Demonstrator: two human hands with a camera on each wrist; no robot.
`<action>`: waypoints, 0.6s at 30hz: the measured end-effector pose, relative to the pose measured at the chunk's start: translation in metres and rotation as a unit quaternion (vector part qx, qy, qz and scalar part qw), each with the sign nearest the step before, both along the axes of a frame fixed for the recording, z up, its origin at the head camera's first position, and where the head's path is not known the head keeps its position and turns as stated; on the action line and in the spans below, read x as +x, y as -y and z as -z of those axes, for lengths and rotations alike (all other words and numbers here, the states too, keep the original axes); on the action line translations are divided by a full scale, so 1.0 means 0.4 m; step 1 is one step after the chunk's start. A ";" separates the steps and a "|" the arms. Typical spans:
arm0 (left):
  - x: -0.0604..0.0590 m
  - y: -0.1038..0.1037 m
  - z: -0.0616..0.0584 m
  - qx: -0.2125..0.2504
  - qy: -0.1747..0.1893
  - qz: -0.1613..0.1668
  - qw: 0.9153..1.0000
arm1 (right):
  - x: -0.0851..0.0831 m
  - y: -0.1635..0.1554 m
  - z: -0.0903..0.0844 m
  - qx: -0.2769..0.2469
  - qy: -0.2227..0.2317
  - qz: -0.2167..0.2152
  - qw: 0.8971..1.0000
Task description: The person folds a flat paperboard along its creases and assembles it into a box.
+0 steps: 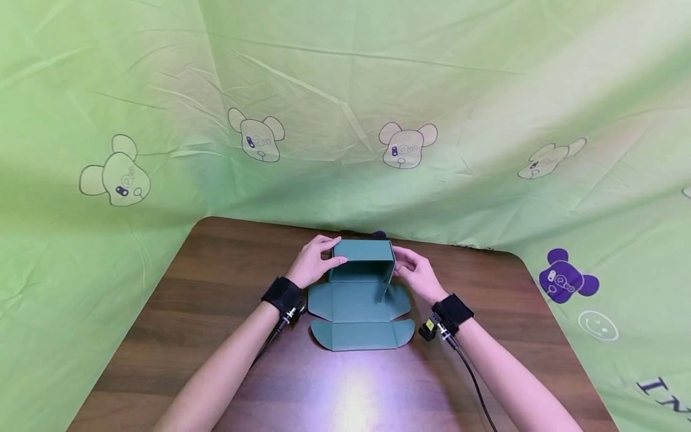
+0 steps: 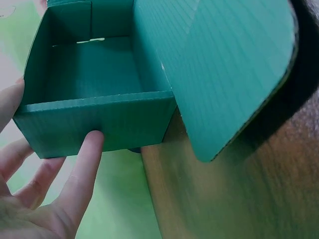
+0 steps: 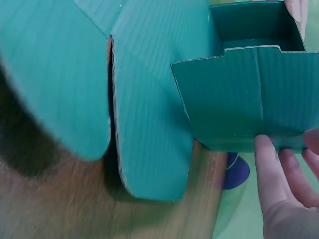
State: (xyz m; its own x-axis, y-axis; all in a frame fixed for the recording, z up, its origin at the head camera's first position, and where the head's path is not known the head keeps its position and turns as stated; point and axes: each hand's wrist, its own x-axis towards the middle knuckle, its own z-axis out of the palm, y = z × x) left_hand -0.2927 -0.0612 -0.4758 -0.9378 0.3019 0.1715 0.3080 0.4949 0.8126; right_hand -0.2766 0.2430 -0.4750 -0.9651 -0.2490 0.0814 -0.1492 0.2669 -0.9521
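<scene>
A green cardboard box (image 1: 363, 250) stands on the table with its opening towards me. Its lid (image 1: 360, 303) lies unfolded towards me, side flaps spread. At the left end, my left hand (image 1: 313, 261) holds the box, thumb along the front edge and fingers at the top; in the left wrist view a fingertip presses the end wall (image 2: 119, 122). My right hand (image 1: 418, 273) is at the right end, its fingertips touching the outside of the side panel (image 3: 224, 99), which juts out past the opening with a notched edge.
The brown wooden table (image 1: 216, 312) carries the box near its far edge. Green cloth (image 1: 335, 78) printed with bear heads hangs behind and at both sides. Each wrist wears a black strap (image 1: 452, 312) with a small camera and cable.
</scene>
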 end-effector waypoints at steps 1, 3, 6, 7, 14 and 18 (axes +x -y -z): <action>0.000 0.000 -0.002 -0.001 0.002 0.000 1.000 | -0.003 0.003 0.001 0.005 -0.002 0.001 1.000; 0.002 0.001 -0.007 -0.004 0.008 -0.001 1.000 | -0.008 0.008 0.002 0.005 0.004 0.001 1.000; 0.002 0.001 -0.008 -0.009 0.012 0.002 1.000 | -0.016 0.011 0.002 0.012 0.006 -0.006 1.000; 0.001 0.002 -0.008 -0.010 0.013 0.003 1.000 | -0.018 0.012 0.003 0.014 0.007 -0.011 1.000; 0.000 0.005 -0.007 0.002 0.021 0.007 1.000 | -0.034 0.018 0.024 0.022 0.022 -0.038 0.999; 0.001 0.005 -0.011 0.005 0.024 0.005 1.000 | -0.037 0.030 0.042 0.026 0.053 -0.018 0.998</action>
